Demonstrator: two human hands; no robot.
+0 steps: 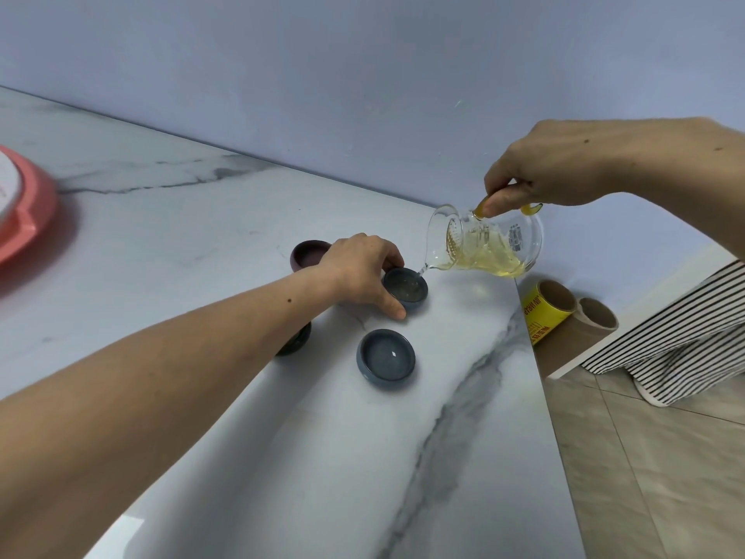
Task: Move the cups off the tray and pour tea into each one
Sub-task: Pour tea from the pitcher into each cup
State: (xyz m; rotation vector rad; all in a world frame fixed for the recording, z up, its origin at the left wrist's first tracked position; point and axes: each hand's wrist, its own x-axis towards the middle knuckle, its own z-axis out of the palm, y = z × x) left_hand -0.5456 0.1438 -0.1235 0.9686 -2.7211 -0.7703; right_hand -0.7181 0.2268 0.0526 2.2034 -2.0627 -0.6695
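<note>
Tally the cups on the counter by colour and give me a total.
Blue-grey cups: 2, one steadied by the left hand under the spout of the glass pitcher held by the right hand, one nearer.
Dark reddish cups: 2, one behind the hand, one partly hidden under the forearm.
Total: 4

Right of frame: yellow-labelled cardboard roll, second cardboard tube touching beside it; striped cloth further right. Marble counter. Tiled floor lower right.
</note>
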